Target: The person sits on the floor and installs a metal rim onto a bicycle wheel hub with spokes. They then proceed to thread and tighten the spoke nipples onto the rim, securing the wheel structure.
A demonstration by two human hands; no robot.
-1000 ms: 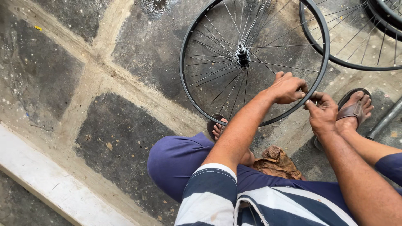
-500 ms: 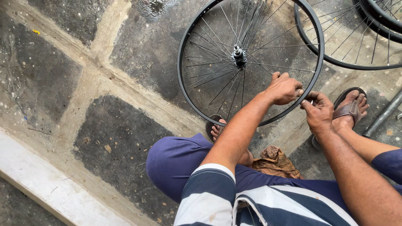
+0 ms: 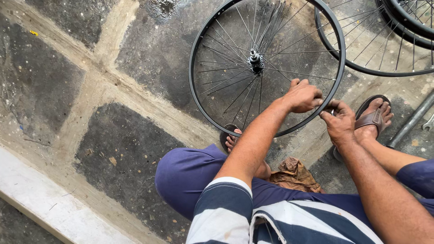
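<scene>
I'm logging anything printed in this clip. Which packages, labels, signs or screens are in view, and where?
None in view: only the bare black wheel rim held by the left hand and right hand, more wheels behind, and a brown rag on the stone floor.

Your bicycle wheel (image 3: 266, 68) stands on edge beyond your hands: a bare black rim, thin spokes fanning from a silver hub (image 3: 255, 58), its lower right rim between both hands.
</scene>
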